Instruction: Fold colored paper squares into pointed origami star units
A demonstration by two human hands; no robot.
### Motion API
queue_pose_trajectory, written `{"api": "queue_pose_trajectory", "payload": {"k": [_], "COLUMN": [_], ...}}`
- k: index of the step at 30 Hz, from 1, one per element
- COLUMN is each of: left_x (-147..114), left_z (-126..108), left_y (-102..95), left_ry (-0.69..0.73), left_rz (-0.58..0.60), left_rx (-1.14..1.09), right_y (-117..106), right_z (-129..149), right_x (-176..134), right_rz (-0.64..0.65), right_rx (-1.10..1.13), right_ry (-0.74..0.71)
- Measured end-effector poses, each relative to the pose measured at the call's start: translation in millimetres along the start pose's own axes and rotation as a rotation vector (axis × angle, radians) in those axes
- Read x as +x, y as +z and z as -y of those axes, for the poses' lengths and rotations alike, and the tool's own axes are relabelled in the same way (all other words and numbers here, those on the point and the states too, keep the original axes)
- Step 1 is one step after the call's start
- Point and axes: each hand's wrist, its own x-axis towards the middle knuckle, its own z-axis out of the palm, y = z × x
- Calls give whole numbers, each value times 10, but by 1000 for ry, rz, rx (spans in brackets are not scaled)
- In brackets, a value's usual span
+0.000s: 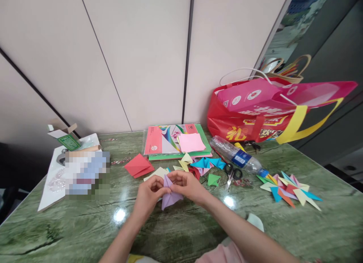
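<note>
A folded piece of purple paper (171,199) is held between both hands above the green marbled table. My left hand (151,191) pinches its left side, thumb against the folds. With thumb and fingers closed, my right hand (187,185) grips the upper right part. One narrow point of the paper stands up between the hands. Just behind them lie a cream folded paper (159,173) and a red folded paper (139,166). Blue folded pieces (208,163) and a small green folded piece (213,179) rest to the right of my right hand.
Black-handled scissors (233,174) lie right of the hands, near a plastic bottle (241,157) on its side. A multicoloured folded-paper star (290,189) sits farther right. Behind are paper packs (164,140) and a red gift bag (249,115); a white board (51,183) is at left.
</note>
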Motion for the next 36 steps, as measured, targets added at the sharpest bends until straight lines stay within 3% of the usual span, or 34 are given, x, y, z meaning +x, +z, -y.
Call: {"api": "queue_pose_trajectory", "payload": {"k": [8,18,25,30,36], "left_x": [-26,-25,-11,9,13], "left_z": [6,33,91,112,42], "left_y": [3,-8,-16,-11,-16], "left_ry": [83,153,168,127,-46], "left_rz": [20,-42,-55,-39,-24], "left_rx": [121,287,304,226,16], "right_y": [-2,-4,32,17,-26], "right_z": [30,-36,-74,-75,-57], "right_x": [-20,21,22,35,58], "right_rz": [50,-211,-179,-167,-181], "right_rx": [99,-407,-352,-365,-345], "right_ry": [48,-148,-116,-79,-85]}}
